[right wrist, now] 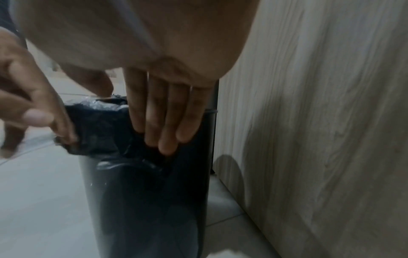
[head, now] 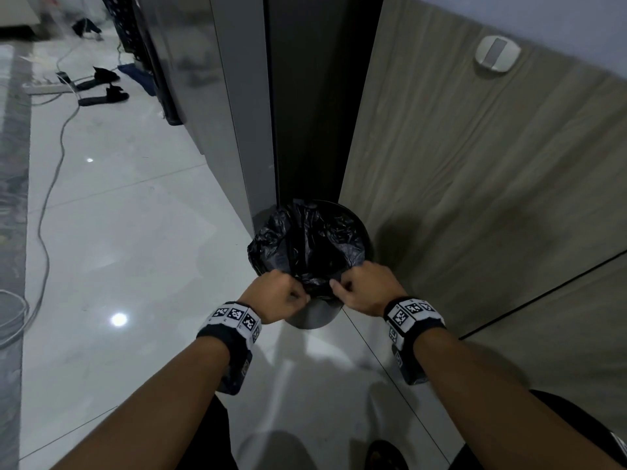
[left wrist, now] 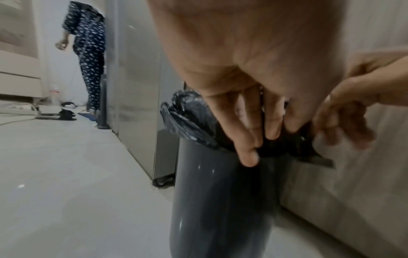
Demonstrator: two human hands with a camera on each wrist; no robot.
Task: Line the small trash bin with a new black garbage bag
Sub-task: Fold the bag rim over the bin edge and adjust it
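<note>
Thin, limp black garbage bag [head: 307, 245] draped the small trash bin [head: 310, 317]'s near rim, where left hand [head: 274, 295] and right hand [head: 368, 290] pinched its hem; it looked light, slippery, tear-prone.

We see a glossy pale tiled floor [head: 135, 239] catching small bright glints of light, with a wood-grain panel [head: 475, 184] rising on the right and a grey cabinet [head: 217, 96] standing left of a dark gap. Far left, a grey cable [head: 51, 184] trails toward what may be a power strip [head: 44, 88], beside dark slippers [head: 105, 96].
</note>
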